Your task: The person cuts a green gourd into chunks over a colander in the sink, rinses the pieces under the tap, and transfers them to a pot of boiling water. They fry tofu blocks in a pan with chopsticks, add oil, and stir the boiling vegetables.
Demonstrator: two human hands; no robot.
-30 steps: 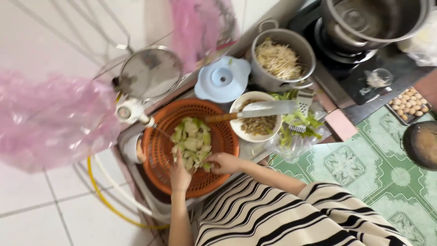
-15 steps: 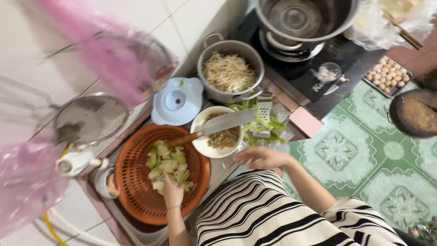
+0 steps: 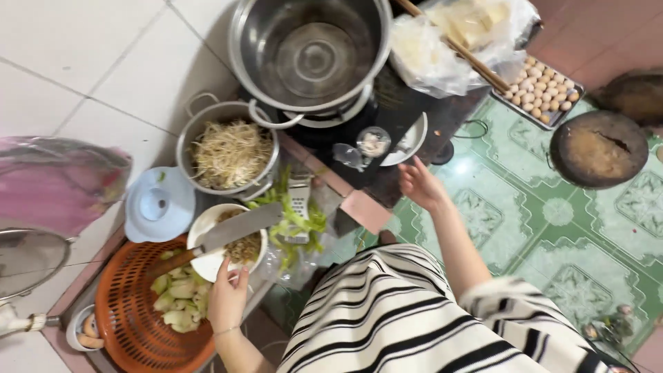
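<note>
The left hand [image 3: 228, 298], fingers loosely spread and gripping nothing, touches the white bowl [image 3: 207, 231] crossed by a cleaver [image 3: 231, 233], beside the orange colander [image 3: 124, 321] of cut vegetables. The right hand [image 3: 419, 183], open and empty, has left the counter edge and now reaches toward a small white dish [image 3: 412, 138] near the steel pot [image 3: 307, 52].

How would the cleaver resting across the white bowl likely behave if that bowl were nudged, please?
The cleaver only bridges the bowl rim, its handle over the orange colander, so it would probably slide or tip off. Its broad metal blade looks stiff and fairly heavy. The left hand touches the bowl.
</note>
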